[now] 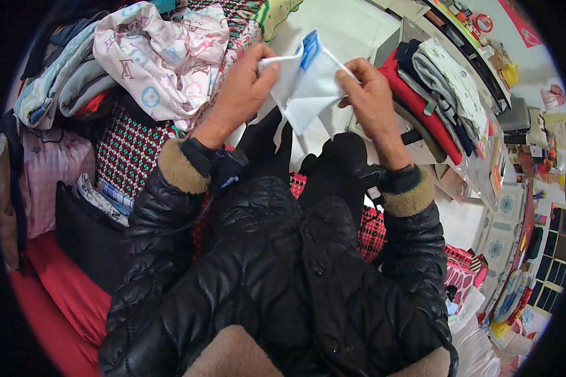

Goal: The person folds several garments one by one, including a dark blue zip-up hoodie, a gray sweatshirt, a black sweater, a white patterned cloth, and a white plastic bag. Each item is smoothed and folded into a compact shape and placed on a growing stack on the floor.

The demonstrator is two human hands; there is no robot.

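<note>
A white fabric item with a blue printed patch (306, 89) is stretched between my two hands above my knees. My left hand (247, 87) pinches its upper left edge between thumb and fingers. On the other side my right hand (368, 94) grips the right edge in the same way. The lower part folds over, and narrow ends hang down toward my lap. Whether it is a bag or another cloth article, I cannot tell.
A crumpled pink patterned cloth (160, 61) lies at the upper left, beside folded grey garments (82, 89) and a dark bag-like item (87, 231). Folded clothes (434, 94) are stacked on the right, near a low table (481, 184). Red fabric (61, 292) covers the lower left.
</note>
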